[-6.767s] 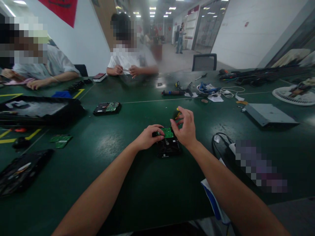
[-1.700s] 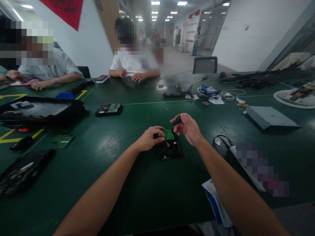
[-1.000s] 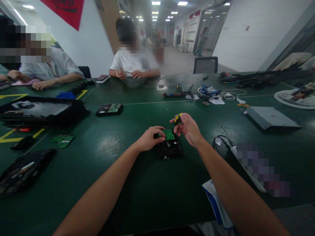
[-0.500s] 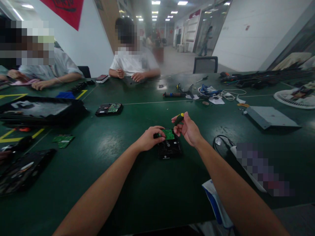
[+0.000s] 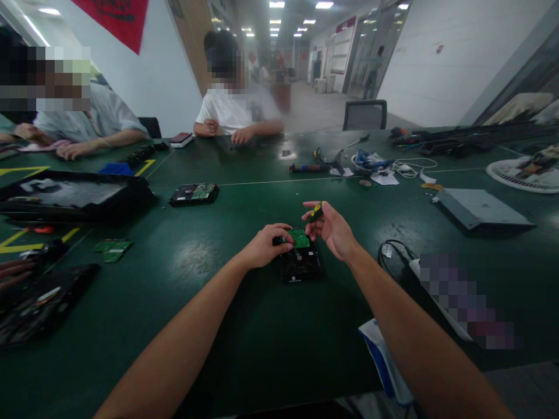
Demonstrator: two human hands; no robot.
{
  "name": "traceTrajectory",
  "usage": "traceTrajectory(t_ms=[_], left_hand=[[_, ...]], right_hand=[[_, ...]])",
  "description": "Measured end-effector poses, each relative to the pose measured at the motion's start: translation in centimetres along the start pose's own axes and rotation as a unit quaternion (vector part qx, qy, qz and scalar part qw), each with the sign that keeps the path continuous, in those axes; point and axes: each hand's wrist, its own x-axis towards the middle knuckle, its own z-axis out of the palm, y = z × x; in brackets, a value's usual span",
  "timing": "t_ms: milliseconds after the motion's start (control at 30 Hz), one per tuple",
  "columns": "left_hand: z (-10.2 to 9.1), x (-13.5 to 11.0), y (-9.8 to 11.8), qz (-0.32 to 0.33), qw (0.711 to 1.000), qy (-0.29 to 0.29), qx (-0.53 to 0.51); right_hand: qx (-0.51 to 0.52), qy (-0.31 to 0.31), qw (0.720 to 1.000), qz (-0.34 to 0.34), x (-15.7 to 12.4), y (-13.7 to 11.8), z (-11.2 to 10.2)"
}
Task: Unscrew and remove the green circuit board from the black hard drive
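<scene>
Head view: a black drive [image 5: 301, 267] is seen flat on the green worktop [image 5: 244, 343], right in front of the person. A green board [image 5: 300, 238] is set in the far part of its top. The left hand [image 5: 267, 246] is laid over the left side of the drive, and its fingertips are rested on the board. It cannot be told if the drive is clamped by these fingers or only pressed. A small tool [image 5: 315, 213] with a yellow and dark handle is held in the right hand [image 5: 334, 230], just above the far right corner of the drive. The right fingers are closed around the handle. The tip of the tool is too small to be made out.

More parts are spread around. To the left, another drive [image 5: 193, 194], some green board pieces [image 5: 114, 250] and a big black shell [image 5: 87, 201] can be seen. Near a flat black part [image 5: 52, 302], someone else's hand [image 5: 15, 273] is partly shown. To the right, a grey box [image 5: 484, 208] is placed near a round white grille [image 5: 530, 176]. A blue and white cloth [image 5: 384, 364] is partly covered by the right arm.
</scene>
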Motion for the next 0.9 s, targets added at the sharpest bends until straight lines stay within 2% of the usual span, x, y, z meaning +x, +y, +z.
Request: traceTrajectory(t_ms=[467,900], left_hand=[[-0.04,-0.11,0.18,-0.001,1.000,0.000,0.005],[0.11,0.02,-0.26,0.003,1.000,0.003,0.004]], right_hand=[[0.032,0.008,0.999,-0.004,0.39,0.60,-0.24],[0.000,0.000,1.000,0.009,0.07,0.32,0.08]])
